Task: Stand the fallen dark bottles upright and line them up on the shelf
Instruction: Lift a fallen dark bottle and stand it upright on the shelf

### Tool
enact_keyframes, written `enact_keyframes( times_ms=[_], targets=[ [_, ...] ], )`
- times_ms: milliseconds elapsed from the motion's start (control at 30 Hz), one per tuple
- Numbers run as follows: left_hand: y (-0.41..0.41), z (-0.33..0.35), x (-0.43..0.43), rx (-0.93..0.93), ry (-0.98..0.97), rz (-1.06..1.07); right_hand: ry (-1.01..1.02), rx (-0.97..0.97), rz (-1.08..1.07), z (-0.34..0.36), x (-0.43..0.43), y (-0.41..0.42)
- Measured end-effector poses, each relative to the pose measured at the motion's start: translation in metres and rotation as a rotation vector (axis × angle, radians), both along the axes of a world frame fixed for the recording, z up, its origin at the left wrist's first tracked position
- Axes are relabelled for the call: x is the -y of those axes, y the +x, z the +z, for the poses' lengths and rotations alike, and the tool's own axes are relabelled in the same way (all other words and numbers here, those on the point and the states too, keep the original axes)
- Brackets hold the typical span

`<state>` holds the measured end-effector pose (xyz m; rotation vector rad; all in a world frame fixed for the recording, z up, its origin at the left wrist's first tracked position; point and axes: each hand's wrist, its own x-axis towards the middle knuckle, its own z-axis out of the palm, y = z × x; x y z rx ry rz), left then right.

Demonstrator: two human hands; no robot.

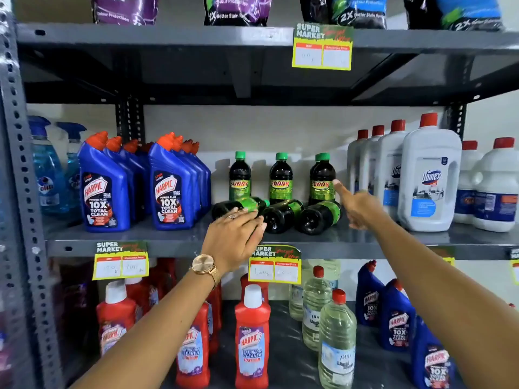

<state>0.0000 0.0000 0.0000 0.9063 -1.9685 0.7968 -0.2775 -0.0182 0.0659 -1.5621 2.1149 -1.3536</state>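
Observation:
Three dark bottles with green labels lie on their sides on the grey middle shelf point(157, 234): a left one point(238, 204), a middle one point(280, 214) and a right one point(318, 217). Behind them stand upright dark bottles with green caps: one on the left point(239, 176), one in the middle point(280, 178), and a pair at the right point(323, 178). My left hand point(233, 237), with a ring and a wristwatch, rests flat over the left fallen bottle, fingers apart. My right hand point(356, 204) reaches in beside the right bottles, its forefinger stretched toward the upright one.
Blue Harpic bottles point(104, 189) crowd the shelf to the left, white Domex jugs point(429, 178) to the right. A bare strip of shelf lies in front of the fallen bottles. Red, clear and blue bottles fill the shelf below. Price tags point(273, 265) hang on the shelf edge.

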Motion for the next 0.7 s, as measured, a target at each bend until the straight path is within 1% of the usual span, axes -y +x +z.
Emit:
enact_keyframes(
  times_ms=[100, 133, 167, 267, 300, 367, 433, 533, 600, 700],
  targets=[
    [0.003, -0.011, 0.009, -0.033, 0.064, 0.079, 0.254, 0.161, 0.066, -0.003, 0.012, -0.004],
    [0.002, -0.014, 0.010, -0.033, 0.094, 0.102, 0.304, 0.230, 0.097, -0.002, 0.013, 0.000],
    [0.002, -0.018, 0.013, -0.032, 0.085, 0.107, 0.338, 0.236, 0.105, -0.003, 0.018, 0.003],
    [0.003, -0.022, 0.016, -0.059, 0.008, 0.106, 0.354, 0.103, 0.036, -0.001, 0.027, 0.015],
    [0.003, -0.024, 0.017, -0.064, -0.009, 0.099, 0.366, 0.109, 0.045, 0.001, 0.033, 0.016],
    [0.001, -0.024, 0.019, -0.069, -0.033, 0.097, 0.405, 0.182, 0.114, 0.004, 0.039, 0.020],
    [0.000, -0.024, 0.020, -0.065, -0.050, 0.106, 0.416, 0.254, 0.135, 0.002, 0.045, 0.019],
    [0.000, -0.026, 0.021, -0.075, -0.048, 0.109, 0.264, 0.407, 0.139, -0.012, 0.051, 0.012],
    [0.000, -0.027, 0.022, -0.081, -0.074, 0.116, 0.106, 0.478, 0.124, -0.023, 0.052, 0.008],
    [0.000, -0.029, 0.023, -0.079, -0.108, 0.120, -0.147, 0.396, -0.021, -0.031, 0.050, 0.005]
  ],
)
